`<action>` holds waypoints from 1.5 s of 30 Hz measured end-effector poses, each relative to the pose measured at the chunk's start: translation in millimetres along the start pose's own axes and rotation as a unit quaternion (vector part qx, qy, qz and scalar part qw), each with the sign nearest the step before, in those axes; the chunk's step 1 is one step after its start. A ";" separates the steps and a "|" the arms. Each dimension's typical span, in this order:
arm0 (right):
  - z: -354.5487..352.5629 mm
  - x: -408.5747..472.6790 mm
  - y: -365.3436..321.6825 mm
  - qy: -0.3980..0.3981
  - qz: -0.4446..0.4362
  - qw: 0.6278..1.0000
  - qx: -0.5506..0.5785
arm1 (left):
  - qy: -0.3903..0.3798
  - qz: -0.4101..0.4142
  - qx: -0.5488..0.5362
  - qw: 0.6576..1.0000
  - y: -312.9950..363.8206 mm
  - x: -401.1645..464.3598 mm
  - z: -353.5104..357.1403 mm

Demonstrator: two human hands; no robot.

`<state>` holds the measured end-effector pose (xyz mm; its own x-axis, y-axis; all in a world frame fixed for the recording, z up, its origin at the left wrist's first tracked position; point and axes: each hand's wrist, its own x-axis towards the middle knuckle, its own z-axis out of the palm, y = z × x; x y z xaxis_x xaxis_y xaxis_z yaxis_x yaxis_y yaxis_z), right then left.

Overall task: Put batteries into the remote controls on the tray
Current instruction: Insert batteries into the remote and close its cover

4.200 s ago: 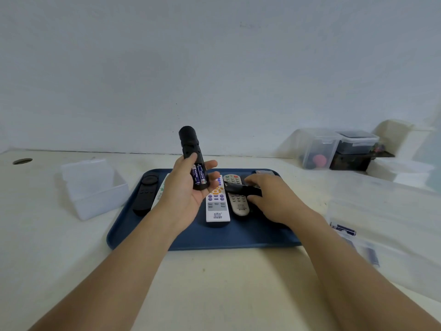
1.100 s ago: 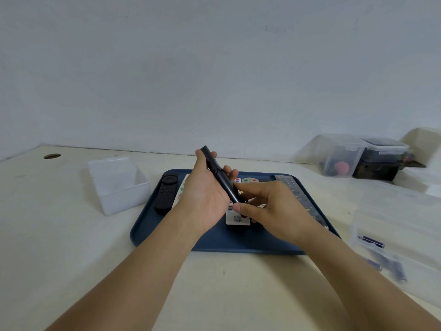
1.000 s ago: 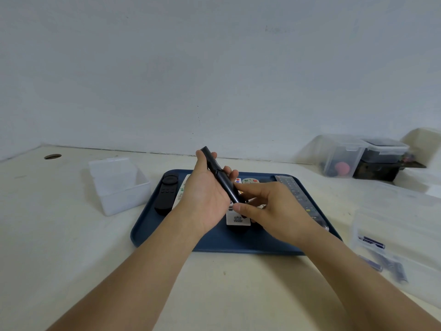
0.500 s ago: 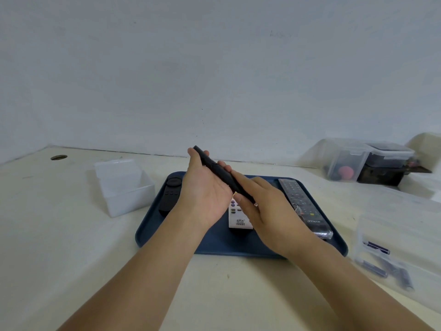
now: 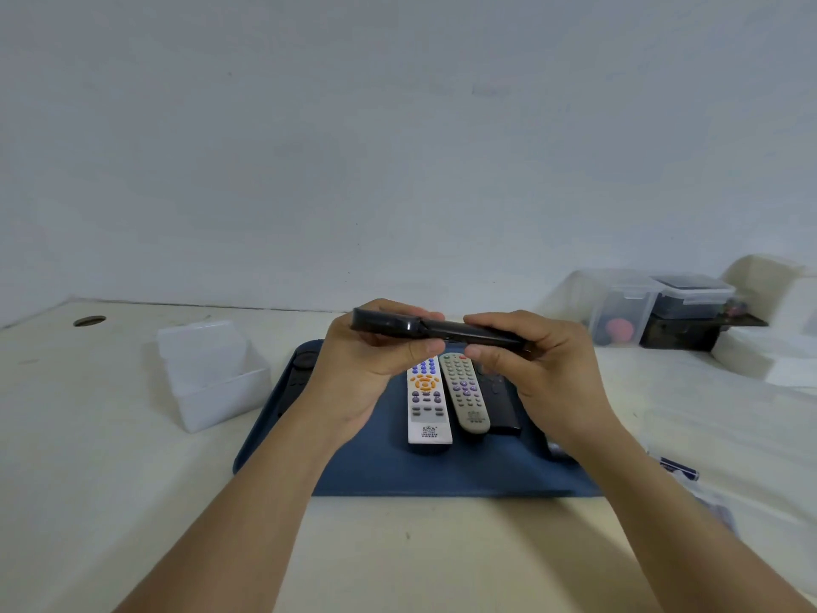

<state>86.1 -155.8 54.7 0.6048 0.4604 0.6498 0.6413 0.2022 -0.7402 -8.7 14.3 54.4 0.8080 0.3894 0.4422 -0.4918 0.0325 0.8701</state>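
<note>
Both hands are gripping one slim black plastic remote control (image 5: 435, 330) and holding it level above the dark blue rectangular tray (image 5: 442, 473): the left hand (image 5: 373, 373) is curling round its wider end, and the right hand (image 5: 541, 369) is wrapping fingers and thumb round the other end. Below them, a white remote with orange and blue buttons (image 5: 426, 402) and a grey remote with purple buttons (image 5: 465, 396) are lying side by side on the tray, with a darker remote just beside the grey one and another black one peeking out behind the left wrist. Judging by the grip, the back cover is probably being closed; if it is going on skewed, it could jam or pop loose, and a hard squeeze could let the smooth body slip and drop onto the remotes beneath. Compared with half a second ago, the remote is now lying flat across both hands instead of slanting up from the left palm, and the right hand is clasping its end rather than lying along its top.
</note>
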 end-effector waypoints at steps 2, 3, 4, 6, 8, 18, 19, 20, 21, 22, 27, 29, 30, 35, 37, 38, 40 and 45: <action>-0.4 0.3 0.6 0.007 -0.015 1.000 -0.022 | -0.003 -0.001 -0.007 1.000 1.1 -0.6 -0.5; -0.8 -0.1 1.2 0.013 -0.028 0.999 -0.039 | -0.006 -0.010 -0.005 1.000 2.8 -0.7 0.2; -0.7 -0.5 1.8 0.021 -0.046 0.997 -0.062 | -0.011 -0.018 0.000 1.000 2.1 -0.3 0.4; 0.1 -2.2 3.1 0.043 -0.081 0.989 -0.114 | -0.005 -0.035 -0.017 0.999 -0.2 -0.9 4.7; 2.9 -4.5 5.0 0.064 -0.110 0.979 -0.158 | 0.036 -0.065 -0.108 0.991 -3.6 -1.1 12.5; 46.8 -28.1 9.3 -0.113 -0.180 0.958 -0.194 | 0.177 -0.205 -0.432 0.860 7.8 -6.1 21.6; 48.8 -28.5 7.7 -0.113 -0.177 0.960 -0.184 | 0.183 -0.202 -0.439 0.856 8.5 -6.9 19.4; 51.3 -29.7 5.3 -0.109 -0.178 0.962 -0.174 | 0.191 -0.205 -0.439 0.853 9.0 -7.6 18.0; 53.7 -31.2 3.0 -0.094 -0.183 0.965 -0.165 | 0.191 -0.216 -0.441 0.850 9.2 -8.4 18.6; 56.6 -32.9 1.5 -0.071 -0.192 0.967 -0.155 | 0.184 -0.229 -0.443 0.847 8.0 -9.1 20.3; 67.6 -33.1 1.6 0.036 -0.203 0.968 -0.140 | 0.155 -0.267 -0.425 0.851 3.9 -14.0 29.5; 68.7 -31.5 3.2 0.025 -0.178 0.970 -0.164 | 0.173 -0.267 -0.410 0.855 3.8 -13.9 29.2; 69.3 -30.0 4.8 0.011 -0.158 0.970 -0.182 | 0.184 -0.271 -0.399 0.856 3.6 -13.8 29.6; 64.4 -19.0 8.8 -0.036 0.016 0.989 -0.144 | 0.110 -0.292 -0.186 0.932 -7.5 -12.7 36.8; 55.0 -13.8 6.5 -0.028 0.055 0.993 -0.105 | 0.127 -0.244 -0.043 0.961 -7.7 -9.0 29.4; 49.3 -10.4 5.6 -0.008 0.072 0.993 -0.093 | 0.144 -0.204 0.091 0.964 -7.5 -5.6 19.7; 37.1 -3.6 7.1 0.046 0.110 0.989 -0.091 | 0.160 -0.130 0.360 0.910 -8.4 -2.2 -0.7; 27.0 -3.2 16.8 0.036 0.144 0.980 -0.130 | 0.099 -0.179 0.507 0.837 -26.2 -3.4 -17.9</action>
<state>82.2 -130.6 35.6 0.8041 0.4019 0.4380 0.5322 -0.1585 -0.8317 -4.4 28.6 26.2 0.7253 0.6704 0.1564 0.3802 -0.5795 0.7209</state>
